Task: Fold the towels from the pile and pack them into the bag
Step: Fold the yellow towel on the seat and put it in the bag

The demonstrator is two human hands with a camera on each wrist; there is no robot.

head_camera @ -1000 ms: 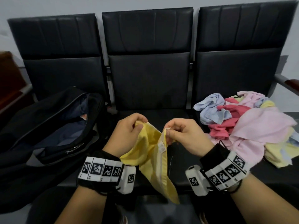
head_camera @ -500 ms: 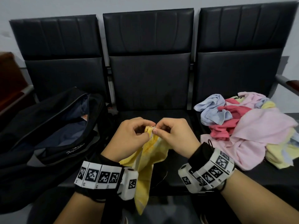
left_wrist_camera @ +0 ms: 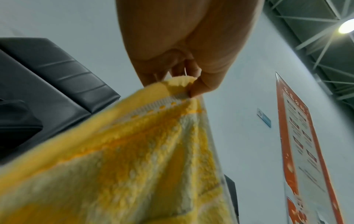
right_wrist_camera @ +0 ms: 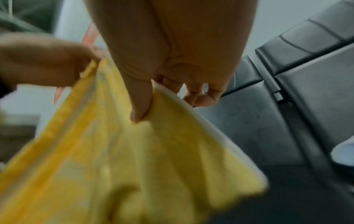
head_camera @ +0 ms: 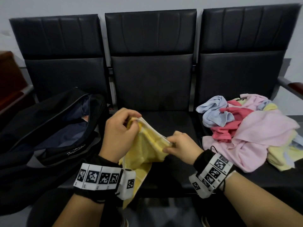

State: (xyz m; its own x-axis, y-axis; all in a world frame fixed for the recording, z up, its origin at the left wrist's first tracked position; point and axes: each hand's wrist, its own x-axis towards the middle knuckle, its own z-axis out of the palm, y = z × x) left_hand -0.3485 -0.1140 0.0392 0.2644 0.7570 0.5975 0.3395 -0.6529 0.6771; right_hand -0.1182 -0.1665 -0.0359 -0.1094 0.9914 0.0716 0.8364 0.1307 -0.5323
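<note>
Both hands pinch the yellow towel (head_camera: 147,149) over the middle seat, left hand (head_camera: 119,133) higher, right hand (head_camera: 182,148) lower; bag (head_camera: 54,133) left, pile (head_camera: 249,130) right. Left wrist view: thumb clamps the hemmed corner. Right wrist view: thumb presses the edge. Soft, light, floppy cloth; corners seem the best hold.

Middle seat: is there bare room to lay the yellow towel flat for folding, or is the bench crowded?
The middle seat is bare beyond both hands, bordered by the black bag on its left and the towel pile on its right. Those two seats are crowded. The yellow towel hangs over its front.
</note>
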